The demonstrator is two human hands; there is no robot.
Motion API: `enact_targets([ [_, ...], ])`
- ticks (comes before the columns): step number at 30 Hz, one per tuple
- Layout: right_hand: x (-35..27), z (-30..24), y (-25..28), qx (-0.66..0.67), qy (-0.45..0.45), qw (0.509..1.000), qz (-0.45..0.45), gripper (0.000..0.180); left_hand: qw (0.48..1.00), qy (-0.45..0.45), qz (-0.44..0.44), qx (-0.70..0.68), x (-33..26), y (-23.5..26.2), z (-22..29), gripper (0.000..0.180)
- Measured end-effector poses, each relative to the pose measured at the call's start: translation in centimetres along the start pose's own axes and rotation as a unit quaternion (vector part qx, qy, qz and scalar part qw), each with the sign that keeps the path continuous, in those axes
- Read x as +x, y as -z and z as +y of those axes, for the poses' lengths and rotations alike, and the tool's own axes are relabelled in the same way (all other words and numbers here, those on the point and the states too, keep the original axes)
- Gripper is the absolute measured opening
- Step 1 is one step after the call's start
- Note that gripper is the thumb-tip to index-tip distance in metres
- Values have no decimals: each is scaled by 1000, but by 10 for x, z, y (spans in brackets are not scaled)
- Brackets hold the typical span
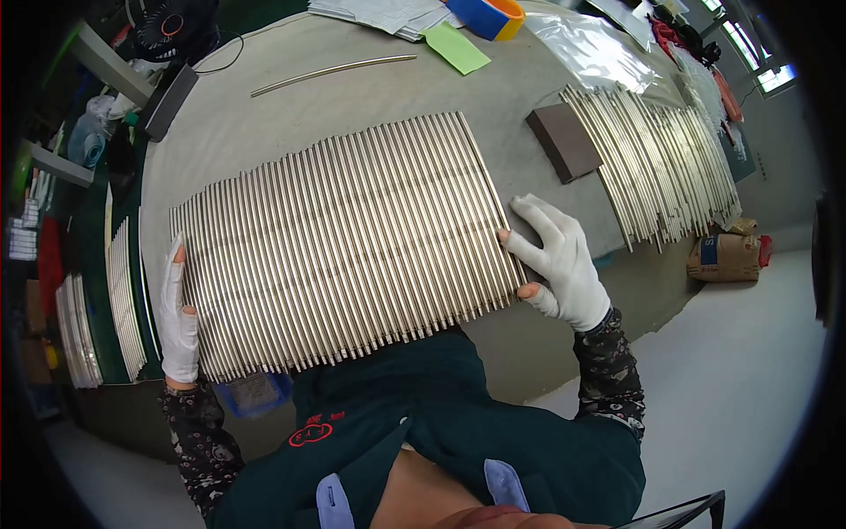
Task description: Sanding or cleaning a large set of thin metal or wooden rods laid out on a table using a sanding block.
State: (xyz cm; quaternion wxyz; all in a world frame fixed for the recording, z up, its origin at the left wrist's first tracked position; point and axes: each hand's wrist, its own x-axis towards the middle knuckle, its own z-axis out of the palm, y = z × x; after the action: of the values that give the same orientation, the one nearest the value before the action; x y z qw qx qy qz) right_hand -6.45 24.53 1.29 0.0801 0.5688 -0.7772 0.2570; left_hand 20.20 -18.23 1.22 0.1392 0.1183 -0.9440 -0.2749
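A wide row of shiny metal rods [344, 238] lies side by side across the table in front of me, their near ends sticking out a little past its front edge. Along the row's left side rests my left hand [181, 322], fingers stretched out against the outermost rod. At the right side, my right hand [564, 264] has its fingers apart, with the thumb and a fingertip at the last rod. Both hands wear white gloves with some fingertips bare. Neither hand is closed around a rod.
One loose rod [335, 73] lies farther back on the grey tabletop [220, 132]. A dark brown block [564, 143] sits beside another batch of rods [656, 167] at right. Papers [379, 13], a green slip [456, 48] and a tape roll [489, 16] are at the back. More rods [123, 300] stand left.
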Motion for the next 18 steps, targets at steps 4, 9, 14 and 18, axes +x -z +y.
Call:
enact_targets([
  [4, -3, 5, 0, -3, 5, 1000, -8, 65, 1000, 4, 2, 10, 0, 0, 2, 83],
  [9, 0, -1, -1, 9, -12, 1000, 23, 58, 1000, 8, 10, 13, -1, -3, 4, 84],
  [14, 7, 5, -3, 20, 52, 998, 0, 55, 1000, -9, 4, 26, -3, 0, 3, 80],
  [18, 7, 0, -1, 36, 27, 999, -8, 57, 999, -16, 1, 30, -1, 0, 6, 80],
])
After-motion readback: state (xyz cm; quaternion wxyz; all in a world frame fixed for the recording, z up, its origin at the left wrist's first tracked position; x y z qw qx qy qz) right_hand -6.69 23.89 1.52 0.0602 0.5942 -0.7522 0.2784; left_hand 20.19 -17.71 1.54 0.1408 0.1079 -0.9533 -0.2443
